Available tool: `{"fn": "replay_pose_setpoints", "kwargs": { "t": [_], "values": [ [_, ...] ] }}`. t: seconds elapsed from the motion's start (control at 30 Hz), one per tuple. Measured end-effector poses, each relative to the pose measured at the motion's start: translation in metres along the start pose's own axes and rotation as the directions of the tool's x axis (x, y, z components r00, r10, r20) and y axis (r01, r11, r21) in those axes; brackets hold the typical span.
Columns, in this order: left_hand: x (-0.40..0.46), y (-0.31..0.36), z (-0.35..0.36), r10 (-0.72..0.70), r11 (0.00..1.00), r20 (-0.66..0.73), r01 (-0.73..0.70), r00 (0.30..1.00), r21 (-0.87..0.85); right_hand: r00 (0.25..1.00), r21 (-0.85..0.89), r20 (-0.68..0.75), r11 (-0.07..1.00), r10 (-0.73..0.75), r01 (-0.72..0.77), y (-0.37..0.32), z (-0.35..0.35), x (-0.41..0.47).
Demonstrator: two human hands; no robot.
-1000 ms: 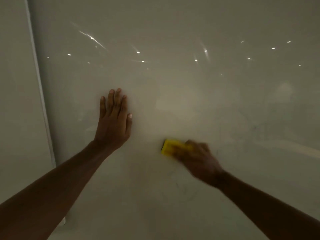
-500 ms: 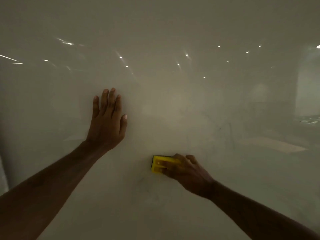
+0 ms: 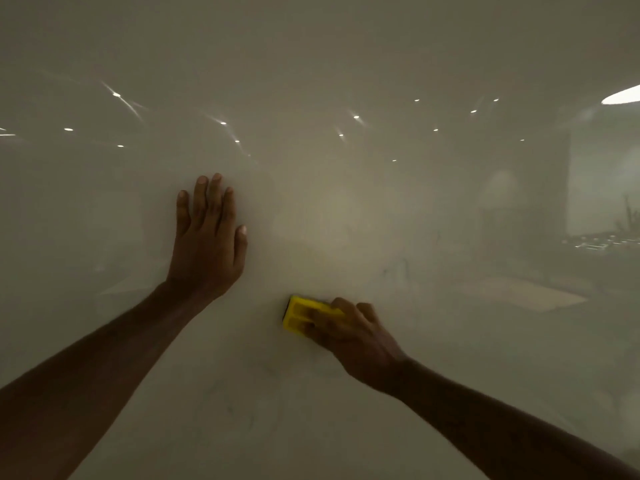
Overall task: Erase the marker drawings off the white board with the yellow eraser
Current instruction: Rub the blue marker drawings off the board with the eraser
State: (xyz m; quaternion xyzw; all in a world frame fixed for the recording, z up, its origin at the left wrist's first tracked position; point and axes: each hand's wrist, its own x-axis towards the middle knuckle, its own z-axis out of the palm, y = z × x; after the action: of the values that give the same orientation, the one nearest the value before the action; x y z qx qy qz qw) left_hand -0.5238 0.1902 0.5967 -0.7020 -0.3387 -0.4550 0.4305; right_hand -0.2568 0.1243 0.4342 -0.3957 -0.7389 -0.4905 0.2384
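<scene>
The glossy white board [image 3: 346, 64] fills the whole view. My right hand [image 3: 353, 337] presses the yellow eraser [image 3: 298, 315] flat against the board, just below centre; my fingers cover the eraser's right half. My left hand [image 3: 207, 240] lies flat on the board up and to the left of the eraser, fingers together and pointing up, holding nothing. Faint dark marker traces [image 3: 398, 268] remain up and to the right of the eraser, and weaker smudges [image 3: 242, 407] show lower down between my forearms.
Ceiling lights reflect as bright dots [image 3: 356, 117] across the upper board. A dim reflection of a room with a window [image 3: 602, 202] shows at the right edge.
My right hand slid the eraser down and a little left, then stayed near there. The view has shifted right, so the board's left frame edge has gone out of sight. My left hand stays planted.
</scene>
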Motion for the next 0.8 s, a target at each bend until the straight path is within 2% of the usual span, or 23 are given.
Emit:
{"fn": "replay_pose_setpoints", "kwargs": {
  "t": [0.03, 0.07, 0.1, 0.17, 0.2, 0.27, 0.33, 0.37, 0.4, 0.43, 0.47, 0.53, 0.57, 0.6, 0.63, 0.67, 0.7, 0.73, 0.77, 0.8],
  "values": [
    [0.003, 0.005, 0.001, 0.006, 1.0, 0.0, -0.006, 1.0, 0.002, 0.995, -0.015, 0.022, 0.995, -0.097, 0.097, 0.01, -0.001, -0.005],
    [0.008, 0.011, 0.003, 0.01, 1.0, -0.003, -0.01, 1.0, 0.005, 0.993, -0.02, 0.015, 0.993, -0.117, 0.118, 0.028, -0.004, -0.006],
    [0.012, 0.016, 0.005, 0.012, 1.0, -0.003, -0.012, 1.0, 0.009, 0.998, -0.006, -0.01, 0.998, -0.057, 0.057, 0.047, -0.007, -0.003],
    [0.018, 0.026, 0.008, 0.014, 1.0, -0.006, -0.014, 1.0, 0.014, 0.972, 0.021, -0.09, 0.976, 0.216, -0.215, 0.092, -0.02, -0.001],
    [0.02, 0.03, 0.01, 0.016, 1.0, -0.013, -0.015, 1.0, 0.019, 0.91, 0.039, -0.146, 0.921, 0.389, -0.388, 0.117, -0.029, -0.005],
    [0.024, 0.039, 0.013, 0.019, 0.999, -0.02, -0.019, 1.0, 0.029, 0.676, 0.137, -0.226, 0.71, 0.702, -0.691, 0.161, -0.044, -0.019],
    [0.028, 0.049, 0.016, 0.023, 0.999, -0.018, -0.023, 1.0, 0.029, 0.413, 0.258, -0.223, 0.462, 0.883, -0.848, 0.18, -0.049, -0.028],
    [0.03, 0.055, 0.018, 0.025, 0.999, -0.019, -0.025, 1.0, 0.026, 0.348, 0.277, -0.217, 0.399, 0.912, -0.874, 0.178, -0.047, -0.029],
    [0.032, 0.061, 0.02, 0.025, 0.999, -0.019, -0.024, 1.0, 0.021, 0.36, 0.264, -0.229, 0.414, 0.904, -0.871, 0.169, -0.044, -0.028],
    [0.034, 0.067, 0.022, 0.026, 1.0, -0.02, -0.025, 0.999, 0.015, 0.444, 0.242, -0.249, 0.5, 0.861, -0.832, 0.155, -0.04, -0.03],
    [0.037, 0.076, 0.025, 0.029, 1.0, -0.024, -0.029, 0.999, 0.011, 0.58, 0.202, -0.259, 0.63, 0.773, -0.75, 0.139, -0.034, -0.036],
    [0.04, 0.09, 0.03, 0.041, 0.999, -0.033, -0.041, 0.999, 0.011, 0.861, 0.092, -0.173, 0.878, 0.479, -0.47, 0.108, -0.021, -0.054],
    [0.041, 0.097, 0.033, 0.046, 0.999, -0.034, -0.045, 0.998, 0.012, 0.945, 0.05, -0.1, 0.95, 0.312, -0.308, 0.101, -0.017, -0.064],
    [0.043, 0.103, 0.036, 0.046, 0.999, -0.034, -0.046, 0.998, 0.013, 0.984, 0.02, -0.054, 0.986, 0.168, -0.167, 0.104, -0.016, -0.071],
    [0.045, 0.108, 0.039, 0.042, 0.999, -0.037, -0.041, 0.998, 0.012, 0.997, 0.002, -0.029, 0.997, 0.074, -0.074, 0.116, -0.02, -0.073],
    [0.046, 0.111, 0.041, 0.033, 0.999, -0.042, -0.033, 0.999, 0.014, 0.997, -0.008, -0.031, 0.998, 0.066, -0.066, 0.134, -0.023, -0.071],
    [0.047, 0.114, 0.044, 0.026, 1.0, -0.051, -0.025, 0.998, 0.019, 0.987, -0.011, -0.06, 0.989, 0.147, -0.148, 0.156, -0.028, -0.067],
    [0.048, 0.116, 0.046, 0.022, 0.999, -0.061, -0.021, 0.998, 0.024, 0.946, 0.0, -0.124, 0.954, 0.298, -0.3, 0.181, -0.033, -0.062],
    [0.048, 0.117, 0.048, 0.021, 0.999, -0.074, -0.018, 0.997, 0.03, 0.851, 0.043, -0.195, 0.871, 0.488, -0.49, 0.208, -0.041, -0.06],
    [0.047, 0.117, 0.05, 0.019, 0.999, -0.082, -0.017, 0.996, 0.034, 0.706, 0.115, -0.23, 0.739, 0.67, -0.664, 0.232, -0.049, -0.06]
  ]
}}
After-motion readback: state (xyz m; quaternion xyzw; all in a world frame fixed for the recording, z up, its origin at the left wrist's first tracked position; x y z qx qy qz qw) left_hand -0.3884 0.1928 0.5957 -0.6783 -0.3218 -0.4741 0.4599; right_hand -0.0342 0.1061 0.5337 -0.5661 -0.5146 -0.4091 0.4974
